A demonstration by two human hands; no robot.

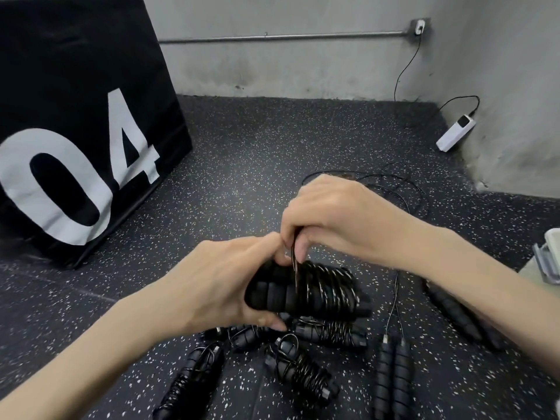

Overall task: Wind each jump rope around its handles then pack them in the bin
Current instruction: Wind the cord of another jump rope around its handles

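At the centre of the frame my left hand grips a pair of black jump-rope handles, its fingers curled around them, with thin cable coiled round their right half. My right hand, just above, pinches the cable end between its fingers. Already wound ropes lie on the speckled floor below; an unwound pair lies at lower right.

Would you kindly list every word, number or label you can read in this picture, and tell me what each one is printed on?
"04": large white digits on the side of the black box at the left.
White charger by the wall: it has a small dark panel, but nothing on it can be read.
No other text shows.
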